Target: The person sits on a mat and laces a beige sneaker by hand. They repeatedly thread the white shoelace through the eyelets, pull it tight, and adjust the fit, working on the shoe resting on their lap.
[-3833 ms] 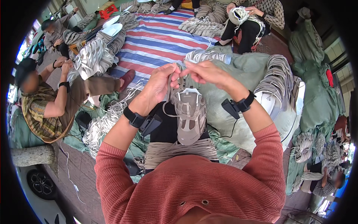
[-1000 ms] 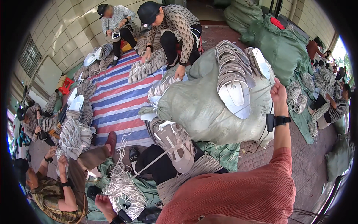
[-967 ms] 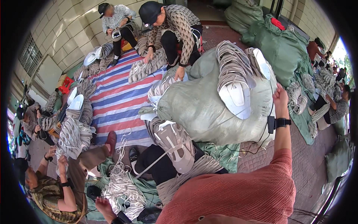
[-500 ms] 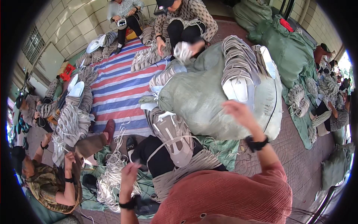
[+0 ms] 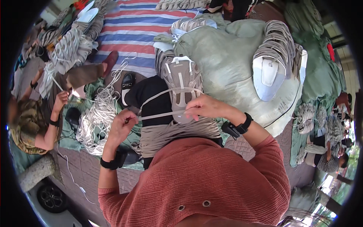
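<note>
Near the centre of the frame, a grey-beige shoe upper is resting over the person's dark-trousered lap, its toe pointing toward the lower edge. A pale lace is running straight across near the toe, while a slack loop is arching over the upper's middle. Left of centre, the left hand is pinching the pale lace, its grip closed at thumb and fingertips; right of centre, the right hand is also gripping it, fingers closed. Grey laces are lying across the lap below. White laces are heaping at left, and stacked uppers are resting on a pale green sack at upper right.
</note>
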Motion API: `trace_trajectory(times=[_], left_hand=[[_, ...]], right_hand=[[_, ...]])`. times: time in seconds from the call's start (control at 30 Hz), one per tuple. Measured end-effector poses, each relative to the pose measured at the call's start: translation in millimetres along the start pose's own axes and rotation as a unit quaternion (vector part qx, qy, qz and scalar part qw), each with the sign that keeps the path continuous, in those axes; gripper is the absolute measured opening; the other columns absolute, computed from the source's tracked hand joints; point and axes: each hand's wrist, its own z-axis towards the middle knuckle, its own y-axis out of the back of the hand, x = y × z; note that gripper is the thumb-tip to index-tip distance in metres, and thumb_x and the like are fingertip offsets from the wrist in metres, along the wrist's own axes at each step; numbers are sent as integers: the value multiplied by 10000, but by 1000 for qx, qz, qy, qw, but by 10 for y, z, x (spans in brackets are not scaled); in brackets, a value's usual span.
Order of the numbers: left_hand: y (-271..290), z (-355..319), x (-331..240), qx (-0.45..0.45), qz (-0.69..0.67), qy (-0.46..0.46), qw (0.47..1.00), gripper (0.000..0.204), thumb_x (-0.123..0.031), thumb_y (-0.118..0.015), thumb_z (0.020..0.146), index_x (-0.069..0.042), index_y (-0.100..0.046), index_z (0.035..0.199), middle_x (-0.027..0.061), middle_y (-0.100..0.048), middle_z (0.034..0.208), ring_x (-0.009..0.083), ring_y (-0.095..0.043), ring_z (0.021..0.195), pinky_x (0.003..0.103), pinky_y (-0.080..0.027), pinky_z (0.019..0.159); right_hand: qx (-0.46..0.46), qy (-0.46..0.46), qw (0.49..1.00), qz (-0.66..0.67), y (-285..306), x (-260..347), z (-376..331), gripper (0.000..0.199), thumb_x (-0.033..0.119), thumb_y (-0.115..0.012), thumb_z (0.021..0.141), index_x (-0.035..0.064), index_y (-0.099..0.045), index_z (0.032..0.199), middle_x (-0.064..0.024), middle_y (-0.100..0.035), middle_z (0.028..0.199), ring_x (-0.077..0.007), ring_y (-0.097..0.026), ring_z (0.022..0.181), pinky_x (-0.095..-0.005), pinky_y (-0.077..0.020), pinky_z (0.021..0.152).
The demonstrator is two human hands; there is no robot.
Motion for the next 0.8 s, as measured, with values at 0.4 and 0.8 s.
trace_trajectory(times=[0.4, 0.8], left_hand=[[-303, 128, -302, -44, 225, -181, 956, 504, -66, -715, 747, -39, -529, 1214, 150, -543, 1201, 356, -501, 1131, 410, -421, 964], [-821, 1073, -298, -173, 67, -298, 936, 91, 35, -589, 812, 11, -623, 893, 130, -621, 774, 269, -606, 643, 341, -478, 593]], right_hand=[[46, -41, 997, -36, 151, -46, 99, 241, 253, -549, 931, 54, -670, 866, 12, -527, 580, -84, -500, 573, -255, -396, 546], [-105, 15, 979, -175, 487, 12, 585, 152, 155, -523, 931, 71, -639, 879, -26, -578, 749, -144, -552, 700, -295, -416, 650]])
